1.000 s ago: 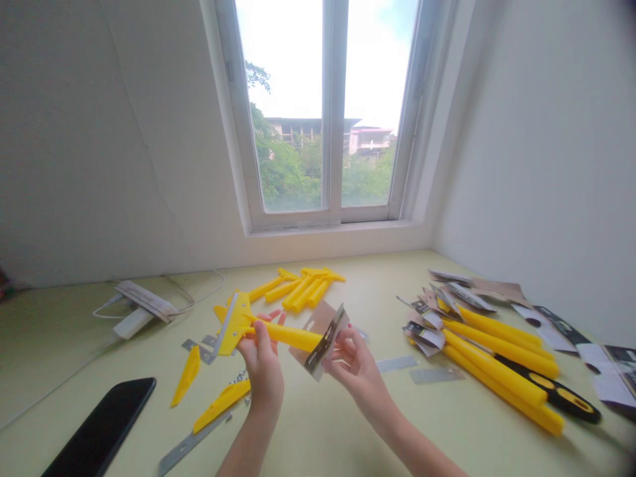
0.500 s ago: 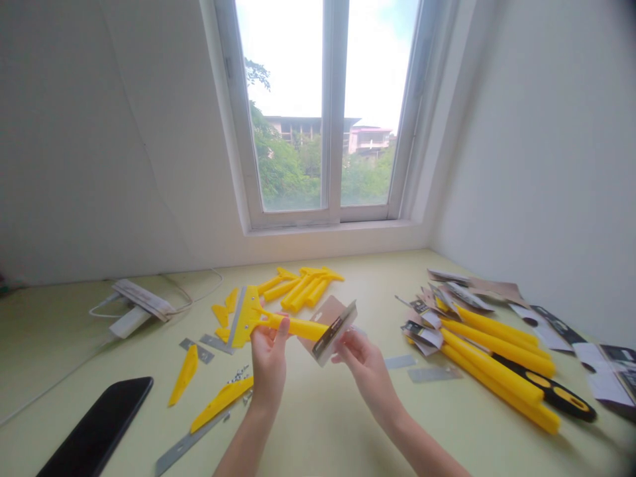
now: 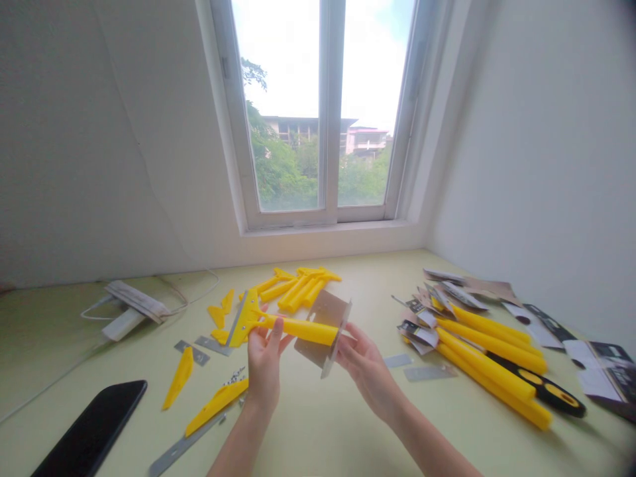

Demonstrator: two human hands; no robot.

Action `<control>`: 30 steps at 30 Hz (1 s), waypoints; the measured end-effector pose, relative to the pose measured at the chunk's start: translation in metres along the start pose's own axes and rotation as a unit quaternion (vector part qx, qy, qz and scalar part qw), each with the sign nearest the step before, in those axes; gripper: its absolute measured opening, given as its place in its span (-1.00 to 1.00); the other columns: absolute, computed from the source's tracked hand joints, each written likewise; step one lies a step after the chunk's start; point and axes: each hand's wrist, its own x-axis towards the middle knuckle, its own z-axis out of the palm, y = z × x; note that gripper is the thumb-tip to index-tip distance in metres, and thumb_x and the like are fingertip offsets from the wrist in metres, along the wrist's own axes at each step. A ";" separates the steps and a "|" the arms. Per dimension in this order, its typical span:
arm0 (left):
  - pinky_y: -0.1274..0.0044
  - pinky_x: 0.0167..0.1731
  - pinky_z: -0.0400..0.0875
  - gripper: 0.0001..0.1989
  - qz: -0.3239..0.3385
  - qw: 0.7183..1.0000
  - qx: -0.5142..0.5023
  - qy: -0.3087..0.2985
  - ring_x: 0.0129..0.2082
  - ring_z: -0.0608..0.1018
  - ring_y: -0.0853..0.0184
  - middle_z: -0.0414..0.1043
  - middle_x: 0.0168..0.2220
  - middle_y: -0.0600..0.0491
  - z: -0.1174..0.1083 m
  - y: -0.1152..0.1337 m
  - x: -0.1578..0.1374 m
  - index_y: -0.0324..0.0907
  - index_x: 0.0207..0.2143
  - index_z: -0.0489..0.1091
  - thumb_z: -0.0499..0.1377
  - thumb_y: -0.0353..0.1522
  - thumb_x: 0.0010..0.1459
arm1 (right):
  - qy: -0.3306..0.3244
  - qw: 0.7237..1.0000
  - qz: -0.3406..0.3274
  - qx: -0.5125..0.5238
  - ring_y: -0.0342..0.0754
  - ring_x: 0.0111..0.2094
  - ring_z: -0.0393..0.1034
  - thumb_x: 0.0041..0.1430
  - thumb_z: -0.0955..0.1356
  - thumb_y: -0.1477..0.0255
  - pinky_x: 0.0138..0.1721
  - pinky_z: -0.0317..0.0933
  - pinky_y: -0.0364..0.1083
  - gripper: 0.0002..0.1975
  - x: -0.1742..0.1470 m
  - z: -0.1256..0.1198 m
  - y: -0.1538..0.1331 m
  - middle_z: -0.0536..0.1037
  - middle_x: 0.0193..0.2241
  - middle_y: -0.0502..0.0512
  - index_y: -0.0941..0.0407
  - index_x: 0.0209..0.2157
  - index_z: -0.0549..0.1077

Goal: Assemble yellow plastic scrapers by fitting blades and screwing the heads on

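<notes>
Over a counter (image 3: 318, 440), the left hand (image 3: 265, 368) wraps fingers around a scraper (image 3: 303, 328); to their right, the right hand (image 3: 368, 371) pinches a card (image 3: 330, 309), apparently fitting it, alignment needed next.

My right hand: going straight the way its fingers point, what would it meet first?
Probably the folded brown card at the end of the yellow handle: your right hand seems to touch it, though depth is unclear.
</notes>
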 end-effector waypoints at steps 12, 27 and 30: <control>0.53 -0.18 0.34 -0.57 0.047 0.997 0.057 -0.037 -0.16 0.43 0.36 0.33 -0.18 0.07 -0.002 -0.001 -0.002 -0.10 -0.08 0.22 0.21 -0.31 -0.04 | 0.047 0.997 -0.003 -0.067 0.14 -0.12 0.35 -0.18 0.44 0.26 -0.05 0.14 0.12 -0.49 0.004 -0.006 0.006 0.49 -0.19 0.19 0.15 -0.16 0.35; 0.55 -0.20 0.32 -0.67 0.036 0.984 0.116 -0.128 -0.25 0.44 0.37 0.40 -0.31 0.07 -0.004 0.001 0.000 -0.17 -0.17 0.28 0.18 -0.31 -0.03 | 0.027 0.990 0.017 -0.136 0.10 -0.15 0.35 -0.10 0.39 0.23 -0.10 0.18 0.05 -0.54 -0.003 0.003 0.000 0.50 -0.22 0.15 0.16 -0.16 0.37; 0.56 -0.19 0.31 -0.70 0.035 0.983 0.124 -0.132 -0.26 0.45 0.38 0.41 -0.30 0.06 -0.003 0.001 -0.001 -0.18 -0.21 0.31 0.19 -0.31 -0.04 | 0.017 0.985 0.012 -0.169 0.07 -0.21 0.38 -0.13 0.43 0.30 -0.14 0.21 0.01 -0.60 0.000 -0.005 0.006 0.52 -0.27 0.12 0.17 -0.22 0.42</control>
